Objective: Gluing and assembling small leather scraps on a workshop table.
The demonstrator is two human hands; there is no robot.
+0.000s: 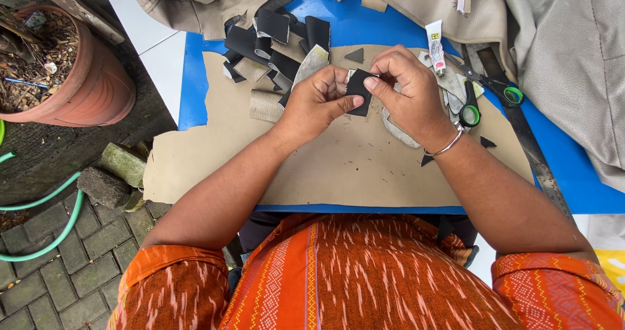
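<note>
— Two hands on one small black piece [359, 90], held just above the tan sheet [338, 160], near the middle of the bench [573, 167]?

— Yes. Pinched from both sides: left hand [317, 102] with thumb pressed on the lower left edge, right hand [408, 86] with thumb on the upper right corner. Both closed on it, fingers curled.

— Flat or folded?

— Hard to tell; dark, roughly rectangular, standing a little tilted between the thumbs.

— Anything under the right hand?

— Pale grey cut shape [400, 129], lying on the tan sheet, partly hidden by the wrist. Silver bangle [448, 145] on that wrist.

— And beyond the hands?

— Heap of black and beige offcuts [277, 46] at the far edge of the tan sheet, overlapping one another. Small dark triangle [355, 56] just right of the heap, apart from it.

— To the right?

— White glue tube [435, 46] lying by the right knuckles. Scissors with green-lined black handles [485, 95] next to it, handles toward the wrist. Long metal ruler [527, 141] running down the blue bench top beside them. Grey fabric [573, 56] bunched over the far right corner.

— Left side, off the bench?

— Terracotta pot [91, 82] on the ground, green hose [58, 226] curling over grey paving below it.
</note>
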